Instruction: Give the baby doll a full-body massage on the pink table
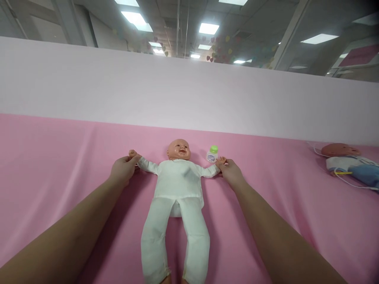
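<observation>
A baby doll in a white top and white trousers lies on its back, its head away from me and its arms spread wide. My left hand is closed around the doll's hand on the left side. On the other side, my right hand pinches the doll's hand by the sleeve end. Just beyond that held doll's hand stands a small clear bottle with a green cap and a printed label. The doll's feet are cut off by the lower edge of the view.
A pink sheet with soft creases covers the surface. At the far right lies a second doll in white and blue, with a white cord and a yellow strip. A white low wall runs along the back, below glass panes.
</observation>
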Motion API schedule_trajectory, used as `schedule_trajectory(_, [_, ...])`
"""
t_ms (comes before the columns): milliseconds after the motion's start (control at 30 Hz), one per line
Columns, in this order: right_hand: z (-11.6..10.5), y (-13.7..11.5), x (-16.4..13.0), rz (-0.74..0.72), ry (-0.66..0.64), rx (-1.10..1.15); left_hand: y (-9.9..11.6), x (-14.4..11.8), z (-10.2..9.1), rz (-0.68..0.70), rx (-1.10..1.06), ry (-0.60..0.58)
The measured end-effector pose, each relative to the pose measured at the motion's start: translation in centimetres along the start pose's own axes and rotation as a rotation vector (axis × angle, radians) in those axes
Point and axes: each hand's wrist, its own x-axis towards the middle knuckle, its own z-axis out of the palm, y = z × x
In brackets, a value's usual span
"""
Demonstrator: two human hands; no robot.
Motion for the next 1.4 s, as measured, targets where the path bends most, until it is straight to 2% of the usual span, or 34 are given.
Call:
schedule_trajectory(67, [-0.2,-0.1,-0.1,-0.022,-0.016,-0.067,-0.4,0.5,0.0,-0.045,-0.096,-0.048])
schedule_trajectory(167, [-0.3,-0.2,-0.3,-0.048,-0.009,-0.121,-0.7,0.8,-0.2,-0.055,-0.108,-0.067])
schedule_trajectory(333, [-0.1,-1.0,-1.0,-0.083,0.041,0.132,0.0,-0.2,-0.3,0.061,-0.084,-0.097])
schedule_trajectory(433, [0.3,-2.7,-2.8,-0.211,0.095,0.205,1.3,-2.0,0.1,0.178,-0.061,-0.063])
schedule_trajectory(533, [0.9,-4.8,-5.9,-0.441,0.104,0.156,2.7,-4.5,0.7,0.331,0.07,-0.065])
schedule_trajectory(633, [1.3,-6.5,-8.9,-0.709,-0.033,0.062,3.6,-6.8,1.2,0.59,0.27,-0.137])
schedule_trajectory(733, [1.5,-7.4,-10.7,-0.929,-0.195,-0.121,3.6,-7.9,1.5,0.842,0.483,-0.233])
schedule_trajectory(867, [1.5,-7.8,-11.5,-1.063,-0.379,-0.279,3.0,-8.1,1.9,1.012,0.709,-0.371])
schedule_trajectory(967, [1.5,-7.9,-11.6,-1.092,-0.422,-0.346,2.9,-8.3,2.3,1.107,0.832,-0.423])
schedule_trajectory(1100, [1.6,-8.2,-11.7,-1.134,-0.472,-0.454,2.9,-8.5,2.6,1.135,0.895,-0.455])
schedule_trajectory(1200, [1.6,-8.2,-11.7,-1.152,-0.477,-0.481,2.7,-8.6,2.6,1.106,0.871,-0.431])
schedule_trajectory(1400, [1.5,-7.5,-10.7,-1.103,-0.377,-0.408,2.7,-8.1,2.3,0.897,0.718,-0.313])
